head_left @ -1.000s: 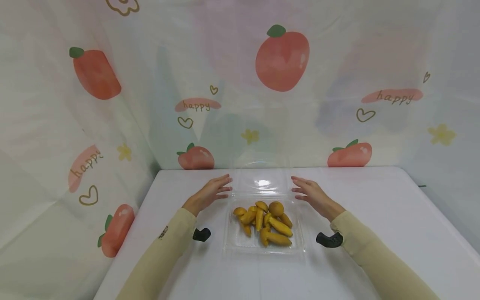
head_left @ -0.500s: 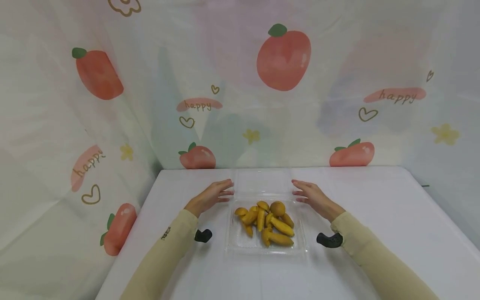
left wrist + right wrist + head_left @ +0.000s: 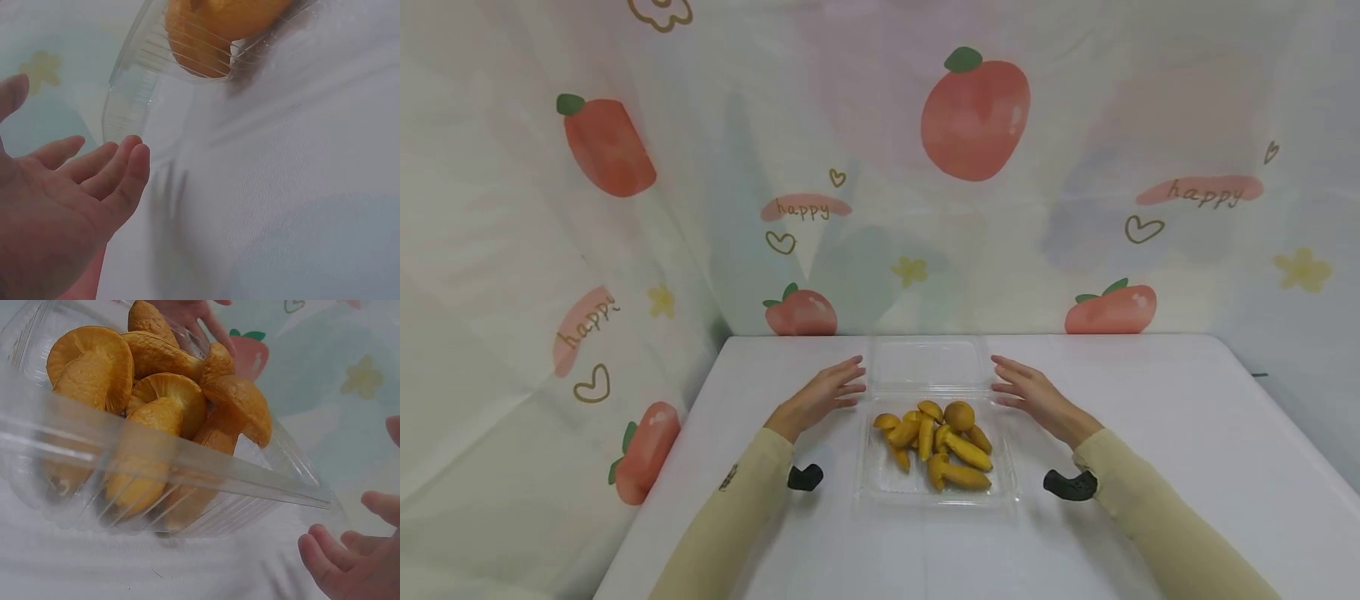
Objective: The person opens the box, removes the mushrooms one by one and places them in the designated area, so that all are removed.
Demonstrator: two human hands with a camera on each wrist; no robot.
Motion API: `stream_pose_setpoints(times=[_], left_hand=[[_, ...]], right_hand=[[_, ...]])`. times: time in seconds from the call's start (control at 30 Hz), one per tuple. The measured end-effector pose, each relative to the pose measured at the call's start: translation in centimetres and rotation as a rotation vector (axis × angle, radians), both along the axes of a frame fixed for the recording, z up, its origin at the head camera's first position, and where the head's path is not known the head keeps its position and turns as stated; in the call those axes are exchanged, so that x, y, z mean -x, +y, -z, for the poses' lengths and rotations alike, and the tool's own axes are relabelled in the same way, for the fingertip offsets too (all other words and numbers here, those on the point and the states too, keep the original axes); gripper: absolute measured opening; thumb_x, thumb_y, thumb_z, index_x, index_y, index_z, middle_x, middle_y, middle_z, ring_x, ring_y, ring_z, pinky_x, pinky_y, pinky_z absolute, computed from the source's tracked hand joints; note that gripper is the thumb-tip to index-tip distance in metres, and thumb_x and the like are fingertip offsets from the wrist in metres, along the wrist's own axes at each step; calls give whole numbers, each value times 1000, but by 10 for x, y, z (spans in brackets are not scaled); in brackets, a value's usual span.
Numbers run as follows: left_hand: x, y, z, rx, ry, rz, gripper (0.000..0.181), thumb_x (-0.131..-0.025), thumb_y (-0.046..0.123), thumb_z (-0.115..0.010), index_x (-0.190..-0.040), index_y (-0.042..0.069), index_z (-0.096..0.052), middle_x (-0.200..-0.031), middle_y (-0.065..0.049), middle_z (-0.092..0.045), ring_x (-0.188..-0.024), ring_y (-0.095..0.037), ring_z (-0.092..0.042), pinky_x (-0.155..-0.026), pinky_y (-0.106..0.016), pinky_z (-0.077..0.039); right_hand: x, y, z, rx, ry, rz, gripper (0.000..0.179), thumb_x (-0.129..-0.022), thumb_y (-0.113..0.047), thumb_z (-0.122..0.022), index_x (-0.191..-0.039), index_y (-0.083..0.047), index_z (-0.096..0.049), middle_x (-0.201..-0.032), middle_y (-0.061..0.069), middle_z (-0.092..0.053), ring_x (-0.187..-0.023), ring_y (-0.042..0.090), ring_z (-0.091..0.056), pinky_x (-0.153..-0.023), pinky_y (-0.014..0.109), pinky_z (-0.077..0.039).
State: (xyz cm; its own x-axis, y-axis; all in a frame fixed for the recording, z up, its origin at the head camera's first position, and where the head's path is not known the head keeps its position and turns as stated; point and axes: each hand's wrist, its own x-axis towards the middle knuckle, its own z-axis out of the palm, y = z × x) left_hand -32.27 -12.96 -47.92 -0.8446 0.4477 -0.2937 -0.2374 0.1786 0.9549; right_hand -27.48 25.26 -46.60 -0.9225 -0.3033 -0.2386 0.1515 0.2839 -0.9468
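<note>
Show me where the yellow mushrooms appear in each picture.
Head: mushrooms just right of centre, in the lower half.
Left wrist: mushrooms partly cut off by the top edge.
Right wrist: mushrooms at upper left.
Shared landmark: the clear plastic box holding them.

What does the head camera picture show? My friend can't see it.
Yellow mushrooms lie in a clear box on a white table. A person's left grip and right grip, both empty, flank the box's open lid.

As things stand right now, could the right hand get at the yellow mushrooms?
Probably yes: the right hand is empty beside the clear box, whose lid is open, leaving the mushrooms uncovered.
</note>
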Motion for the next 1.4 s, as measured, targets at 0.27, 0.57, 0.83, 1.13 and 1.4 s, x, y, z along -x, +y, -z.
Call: stream_pose_setpoints(times=[0.27,0.57,0.83,1.13,1.4], left_hand=[[-9,-14,-5,31,69,-7,58,-111,34,-36,-163,14,-21,-168,-14,-27,-148,-37,-39,-122,-54,-32],[-27,-24,-10,92,228,43,63,-109,39,-43,-163,15,-21,-168,-16,-26,-148,-39,-39,-120,-55,-35],[-52,-31,-15,107,340,83,60,-109,28,-45,-163,14,-22,-168,-18,-24,-150,-41,-36,-119,-55,-37],[-70,-30,-24,166,411,117,65,-106,35,-52,-162,17,-25,-169,-12,-25,-148,-41,-38,-120,-61,-31],[-79,-25,-29,172,441,179,64,-104,29,-56,-161,24,-28,-170,-3,-22,-152,-43,-29,-120,-62,-31]], right_hand=[[-7,6,-3,-32,41,7,73,-109,-45,-38,-163,-7,-8,-168,28,-7,-148,50,-31,-119,60,-32],[-20,4,-12,-71,145,47,70,-109,-43,-40,-163,-9,-12,-166,30,-15,-146,51,-33,-116,62,-38],[-42,-6,-11,-47,295,45,62,-109,-32,-42,-162,-8,-20,-161,30,-28,-143,50,-37,-105,31,-53],[-58,-11,-7,-165,428,61,60,-107,-24,-49,-159,-5,-28,-158,28,-36,-138,49,-43,-107,61,-48],[-62,-21,-6,-208,587,60,57,-104,-16,-55,-157,-5,-35,-156,23,-43,-133,38,-47,-103,21,-47]])
